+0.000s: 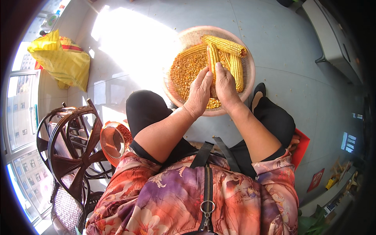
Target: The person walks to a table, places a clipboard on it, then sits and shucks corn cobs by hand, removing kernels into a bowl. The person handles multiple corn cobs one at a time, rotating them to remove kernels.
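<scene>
Between my two hands is a partly shelled ear of corn, held lengthwise above a round pink plastic basket. My left hand grips its left side, where a reddish strip of cob shows. On the right side, my right hand presses with the thumb along the yellow rows. Loose corn kernels fill the basket's left part. Several whole ears lie in it too, one ear across the top and another ear down the right side. My palms hide the ear's lower end.
An orange basket with a metal strainer stands left of my knee, beside a dark rattan chair. A yellow plastic bag leans near the window. Stray kernels dot the grey tile floor. A pale cabinet is at upper right.
</scene>
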{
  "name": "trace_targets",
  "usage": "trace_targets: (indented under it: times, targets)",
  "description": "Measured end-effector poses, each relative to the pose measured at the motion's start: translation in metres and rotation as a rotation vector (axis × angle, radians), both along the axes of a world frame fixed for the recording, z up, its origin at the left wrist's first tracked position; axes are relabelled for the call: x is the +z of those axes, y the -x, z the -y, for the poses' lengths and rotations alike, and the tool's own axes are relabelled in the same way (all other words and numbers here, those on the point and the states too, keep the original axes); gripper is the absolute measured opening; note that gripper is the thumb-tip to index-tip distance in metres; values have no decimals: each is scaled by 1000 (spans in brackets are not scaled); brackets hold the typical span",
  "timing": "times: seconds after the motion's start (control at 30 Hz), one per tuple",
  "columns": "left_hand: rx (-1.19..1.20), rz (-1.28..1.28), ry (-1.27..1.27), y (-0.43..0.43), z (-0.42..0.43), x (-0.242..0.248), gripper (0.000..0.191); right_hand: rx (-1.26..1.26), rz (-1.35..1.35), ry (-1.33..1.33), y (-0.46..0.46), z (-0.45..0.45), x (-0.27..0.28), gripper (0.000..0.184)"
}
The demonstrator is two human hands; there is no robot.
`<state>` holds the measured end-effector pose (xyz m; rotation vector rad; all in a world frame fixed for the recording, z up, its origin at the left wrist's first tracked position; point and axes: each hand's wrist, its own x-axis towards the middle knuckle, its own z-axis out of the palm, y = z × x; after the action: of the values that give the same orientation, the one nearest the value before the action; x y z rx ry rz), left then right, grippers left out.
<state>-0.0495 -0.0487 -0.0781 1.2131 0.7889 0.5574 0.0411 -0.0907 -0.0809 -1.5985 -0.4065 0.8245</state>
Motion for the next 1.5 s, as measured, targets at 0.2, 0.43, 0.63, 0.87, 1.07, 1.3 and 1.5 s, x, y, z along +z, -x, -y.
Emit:
trace_targets:
  times: [0.2, 0.43, 0.63, 0.87, 1.07, 1.3, 1.5]
  targets:
    - [-59, -180, -309, 2, -7, -15, 36, -10, -120, -58, 1, 1, 4, 51]
    - [97, 329, 507, -2, -33, 5, 32, 155, 374, 112, -1, 5, 16, 43]
    - [147, 400, 633, -4, -58, 4, 36, 257, 354, -11, 15, 12, 15, 34]
    - [326, 297, 551, -13, -52, 5, 21, 412, -72, 93, 17, 15, 23, 50]
    - [330, 268, 523, -14, -50, 10, 24, 381, -182, 214, 13, 13, 40, 53]
    - [209, 225, 548, -12, -47, 19, 29, 328, -362, 7, 11, 12, 26, 50]
    - [177, 232, 531, -12, -45, 4, 25, 401, -232, 129, 8, 13, 33, 46]
